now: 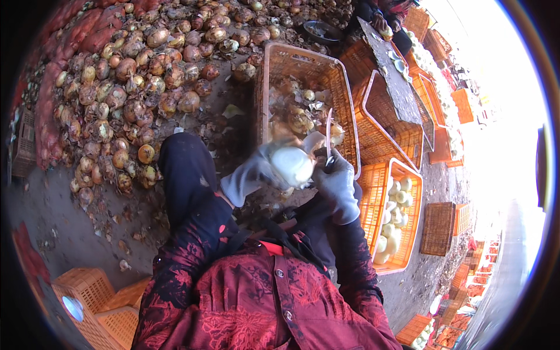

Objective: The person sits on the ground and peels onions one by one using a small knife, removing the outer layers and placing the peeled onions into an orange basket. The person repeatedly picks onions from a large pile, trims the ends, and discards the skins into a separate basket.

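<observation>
My left hand (253, 171), in a pale glove, grips a peeled white onion (290, 166) above the near end of an orange plastic crate (350, 103). Motion blurs the onion and the fingers around it. Close at its right, my right hand (334, 180), also gloved, is closed on a knife (328, 131) whose thin blade points up and away from me. Some of the handle is hidden by the fingers. Below the hands, the crate holds loose skins and a few onions (301, 120). Whether the blade touches the onion, I cannot tell.
Unpeeled onions (131, 87) are heaped on the floor at the left, beside red mesh sacks (87, 30). Peeled onions (396, 210) fill part of a crate (414, 227) at my right. Another person's hands (385, 24) work beyond a grey board (385, 65). A dark basin (323, 33) stands ahead.
</observation>
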Motion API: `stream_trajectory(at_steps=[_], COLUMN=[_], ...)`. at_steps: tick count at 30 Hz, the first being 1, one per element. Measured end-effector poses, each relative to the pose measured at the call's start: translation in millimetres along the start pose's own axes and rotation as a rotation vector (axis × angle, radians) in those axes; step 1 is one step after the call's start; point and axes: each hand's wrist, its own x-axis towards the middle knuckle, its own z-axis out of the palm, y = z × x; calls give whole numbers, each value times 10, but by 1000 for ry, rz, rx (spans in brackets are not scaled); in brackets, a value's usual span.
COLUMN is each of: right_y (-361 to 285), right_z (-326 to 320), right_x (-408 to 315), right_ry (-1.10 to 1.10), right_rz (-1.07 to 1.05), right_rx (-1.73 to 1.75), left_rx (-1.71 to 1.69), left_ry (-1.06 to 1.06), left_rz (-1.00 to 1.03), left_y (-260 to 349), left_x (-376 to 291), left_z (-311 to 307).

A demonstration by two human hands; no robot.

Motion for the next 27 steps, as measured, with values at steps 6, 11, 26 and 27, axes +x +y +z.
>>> stream_trajectory(at_steps=[6,11,26,27], right_y=[144,-307,-147,31], right_z=[-60,-35,-34,-1], right_x=[374,-38,3,114], right_ry=[-7,-249,-210,-139], right_rz=[97,243,343,249], right_rx=[262,391,470,460], left_rx=[-446,71,-331,-623], left_ry=[151,286,92,82], left_rz=[-177,-134,-41,-125], left_y=[263,59,36,80], left_x=[-48,-4,63,102], left_z=[170,-43,72,46])
